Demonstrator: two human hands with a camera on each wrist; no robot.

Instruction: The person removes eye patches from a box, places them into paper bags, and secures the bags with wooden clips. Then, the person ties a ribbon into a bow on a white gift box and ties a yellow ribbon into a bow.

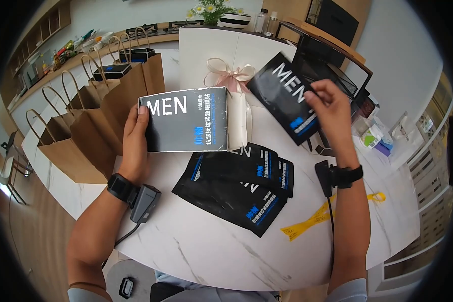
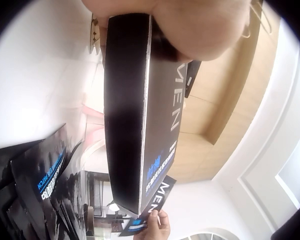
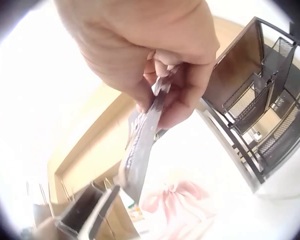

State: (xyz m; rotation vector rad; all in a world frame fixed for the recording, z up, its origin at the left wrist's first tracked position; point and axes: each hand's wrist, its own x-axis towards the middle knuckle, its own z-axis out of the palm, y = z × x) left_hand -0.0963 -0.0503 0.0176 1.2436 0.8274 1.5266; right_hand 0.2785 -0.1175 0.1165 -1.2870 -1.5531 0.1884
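My left hand [image 1: 135,131] grips the left end of a black carton [image 1: 173,133] printed "MEN", holding it above the table. The carton's right end is open, with a white flap [image 1: 239,121] folded out. In the right wrist view the carton's open end [image 3: 82,207] shows a dark inside. My right hand [image 1: 334,108] pinches a flat black sachet [image 1: 277,95], also marked "MEN", between thumb and fingers. It is tilted, to the right of the carton. Several matching sachets [image 1: 221,199] lie overlapping on the table below the carton.
Several brown paper bags [image 1: 83,136] line the left side, some with black boxes [image 1: 113,72] at their tops. A pink ribbon bow [image 1: 229,75] is behind the carton. Yellow ribbon [image 1: 312,220] lies at right on the marble-patterned table [image 1: 226,267]. A black mesh rack [image 3: 260,100] stands at back right.
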